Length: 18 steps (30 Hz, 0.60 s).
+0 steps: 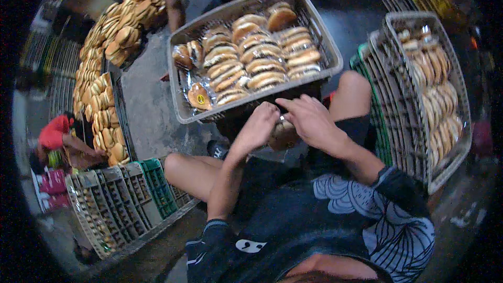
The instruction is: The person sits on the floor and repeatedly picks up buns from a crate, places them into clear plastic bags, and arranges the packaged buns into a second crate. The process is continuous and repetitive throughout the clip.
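My left hand [257, 125] and my right hand [310, 120] meet between my knees, just below the near rim of a grey plastic crate [255, 96]. Both close on the top of a clear plastic bag with a round bread bun [283, 137] hanging in it; the bag's neck is mostly hidden by my fingers. Rows of buns in clear wrapping [261, 53] fill much of the crate. One wrapped bun with a yellow label [199, 96] lies flat in its near left corner.
Stacked crates with wrapped buns [440, 106] stand at right. More stacked crates [118, 200] are at lower left. Unwrapped buns [106, 106] cover a long surface at left, where a person in red [55, 131] reaches in. Another person's leg [175, 8] is beyond the crate.
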{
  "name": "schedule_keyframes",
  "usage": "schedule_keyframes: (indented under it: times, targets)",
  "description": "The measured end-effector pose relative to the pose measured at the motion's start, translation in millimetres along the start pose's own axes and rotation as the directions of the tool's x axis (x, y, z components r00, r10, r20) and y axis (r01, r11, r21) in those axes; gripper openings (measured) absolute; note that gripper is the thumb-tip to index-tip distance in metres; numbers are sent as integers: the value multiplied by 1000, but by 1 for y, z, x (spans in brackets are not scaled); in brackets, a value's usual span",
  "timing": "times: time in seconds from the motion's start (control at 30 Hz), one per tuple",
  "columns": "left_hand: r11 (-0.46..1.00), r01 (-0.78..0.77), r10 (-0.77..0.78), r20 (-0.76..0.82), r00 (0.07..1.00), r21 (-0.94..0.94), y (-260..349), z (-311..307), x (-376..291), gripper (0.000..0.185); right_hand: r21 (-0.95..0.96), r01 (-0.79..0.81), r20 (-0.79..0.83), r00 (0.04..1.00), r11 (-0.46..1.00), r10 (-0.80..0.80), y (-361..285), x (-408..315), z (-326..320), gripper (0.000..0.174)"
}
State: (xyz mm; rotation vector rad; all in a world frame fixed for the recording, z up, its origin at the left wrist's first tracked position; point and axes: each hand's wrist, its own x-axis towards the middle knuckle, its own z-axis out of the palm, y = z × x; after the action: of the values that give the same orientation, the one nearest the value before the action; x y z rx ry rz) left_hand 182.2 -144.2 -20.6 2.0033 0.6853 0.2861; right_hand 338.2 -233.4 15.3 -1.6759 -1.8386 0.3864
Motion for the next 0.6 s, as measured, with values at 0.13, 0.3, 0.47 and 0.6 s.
schedule_keyframes:
  times: [0.13, 0.3, 0.47, 0.6]
  targets:
    - [861, 292, -255, 144, 956, -415, 7, -1, 3, 23, -248, 110, -59, 990, 962, -128, -5, -17, 9, 43]
    - [986, 74, -59, 105, 993, -149, 28, 8, 8, 22, -19, -30, 106, 994, 999, 32, 24, -39, 7, 32]
    - [946, -257, 165, -386, 907, -199, 49, 54, 14, 30, 602, -235, -129, 914, 763, 384, 23, -43, -19, 52]
    - [887, -409, 215, -595, 775, -212, 75, 88, 36, 30, 683, -150, -448, 687, 715, 572, 40, -67, 1, 71]
